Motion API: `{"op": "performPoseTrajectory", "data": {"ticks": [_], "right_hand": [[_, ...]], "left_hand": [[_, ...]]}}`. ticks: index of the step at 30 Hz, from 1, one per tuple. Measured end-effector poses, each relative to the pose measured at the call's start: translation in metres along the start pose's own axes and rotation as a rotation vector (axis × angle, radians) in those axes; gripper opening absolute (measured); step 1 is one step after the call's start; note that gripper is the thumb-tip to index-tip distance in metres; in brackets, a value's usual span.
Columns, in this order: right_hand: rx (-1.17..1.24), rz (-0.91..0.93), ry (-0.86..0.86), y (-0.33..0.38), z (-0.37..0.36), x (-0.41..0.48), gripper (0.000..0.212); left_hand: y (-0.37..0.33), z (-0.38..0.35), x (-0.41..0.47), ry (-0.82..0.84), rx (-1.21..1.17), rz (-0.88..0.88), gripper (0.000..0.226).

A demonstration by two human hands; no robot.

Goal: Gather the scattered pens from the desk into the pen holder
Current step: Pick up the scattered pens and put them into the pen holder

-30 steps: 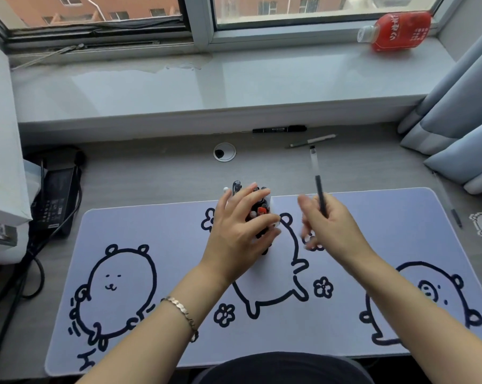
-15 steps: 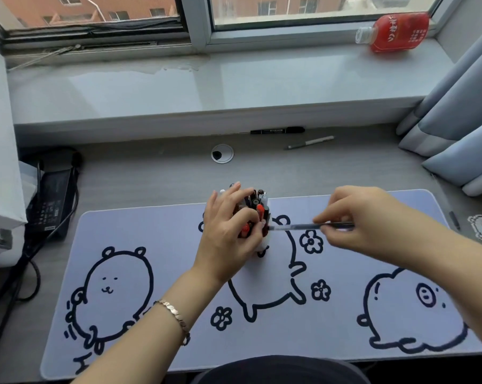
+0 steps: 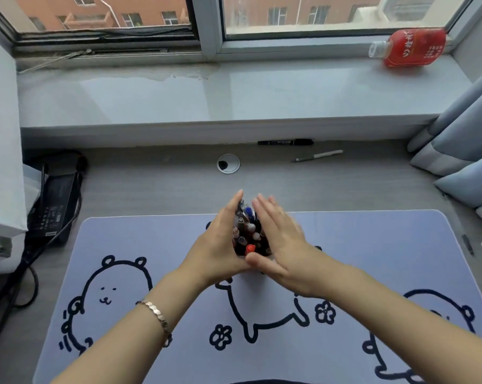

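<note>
The pen holder (image 3: 251, 252) stands at the far middle of the bear-print desk mat (image 3: 359, 245), mostly hidden between my hands. Several pens (image 3: 248, 231) stick up out of it, one with a red cap. My left hand (image 3: 220, 245) wraps its left side. My right hand (image 3: 281, 242) lies flat against its right side with fingers straight and the thumb at the front, holding no pen. A black marker (image 3: 285, 142) and a grey-white pen (image 3: 318, 155) lie on the desk by the sill. A dark pen (image 3: 467, 244) lies off the mat's right edge.
A red bottle (image 3: 411, 48) lies on the windowsill at the far right. A round cable grommet (image 3: 228, 163) sits in the desk behind the holder. A black power brick (image 3: 52, 209) with cables and a white box (image 3: 0, 162) are at left, curtains (image 3: 461, 151) at right.
My right hand carried a pen leftward to the holder and no longer holds it; it now rests against the holder's right side. My left hand stayed on the holder.
</note>
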State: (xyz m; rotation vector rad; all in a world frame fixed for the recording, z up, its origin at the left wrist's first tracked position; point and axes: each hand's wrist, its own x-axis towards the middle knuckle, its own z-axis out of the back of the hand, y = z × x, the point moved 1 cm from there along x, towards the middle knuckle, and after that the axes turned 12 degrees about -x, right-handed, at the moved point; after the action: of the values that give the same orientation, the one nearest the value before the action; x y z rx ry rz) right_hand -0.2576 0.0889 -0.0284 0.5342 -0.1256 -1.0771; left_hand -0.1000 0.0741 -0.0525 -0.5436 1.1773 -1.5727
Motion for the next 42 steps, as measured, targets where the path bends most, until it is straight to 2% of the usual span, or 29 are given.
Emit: {"op": "performPoseTrajectory", "data": {"ticks": [1,3,5,6,8,10,14,19,23,26,28,32,35,39,42], "right_hand": [[0.071,-0.016,0.028,-0.007,0.004,0.005,0.094],[0.214,-0.113,-0.137,-0.035,0.016,0.023,0.09],[0.2,-0.266,-0.335,-0.083,0.028,0.048,0.058],[0.082,-0.354,-0.344,-0.11,0.032,0.062,0.046],[-0.178,-0.512,-0.187,-0.159,0.032,0.086,0.045],[-0.386,-0.591,-0.062,-0.19,0.028,0.101,0.042],[-0.645,-0.596,0.01,-0.211,0.026,0.118,0.035],[-0.781,-0.373,0.034,-0.217,0.033,0.136,0.029],[-0.678,-0.245,0.043,-0.198,0.038,0.155,0.025],[-0.726,-0.217,-0.027,-0.186,0.034,0.168,0.034],[-0.779,-0.276,-0.037,-0.184,0.024,0.171,0.039],[-0.697,-0.459,-0.024,-0.181,0.023,0.172,0.038],[-0.56,-0.545,0.018,-0.176,0.034,0.158,0.035],[-0.286,-0.525,-0.123,-0.15,0.055,0.096,0.02],[-0.032,-0.478,-0.144,-0.125,0.077,0.035,0.01]], "left_hand": [[0.0,0.0,0.001,0.004,0.004,0.005,0.115],[0.001,0.002,0.002,0.031,0.027,0.003,0.116],[-0.002,0.005,0.003,0.077,0.099,-0.018,0.115],[-0.004,0.006,0.003,0.091,0.131,-0.033,0.114],[-0.005,0.007,0.007,0.104,0.119,-0.045,0.109],[-0.004,0.007,0.014,0.07,0.034,-0.026,0.103],[0.0,0.014,0.029,-0.081,-0.159,0.004,0.1],[0.004,0.028,0.042,-0.164,-0.144,0.002,0.104],[0.003,0.034,0.049,-0.178,-0.146,0.001,0.102],[-0.002,0.035,0.054,-0.174,-0.176,0.029,0.103],[-0.003,0.035,0.054,-0.165,-0.172,0.044,0.104],[0.0,0.034,0.052,-0.159,-0.138,0.025,0.104],[-0.002,0.032,0.048,-0.155,-0.127,0.012,0.102],[-0.007,0.026,0.041,-0.142,-0.145,0.001,0.101],[-0.014,0.018,0.036,-0.114,-0.154,0.001,0.102]]}}
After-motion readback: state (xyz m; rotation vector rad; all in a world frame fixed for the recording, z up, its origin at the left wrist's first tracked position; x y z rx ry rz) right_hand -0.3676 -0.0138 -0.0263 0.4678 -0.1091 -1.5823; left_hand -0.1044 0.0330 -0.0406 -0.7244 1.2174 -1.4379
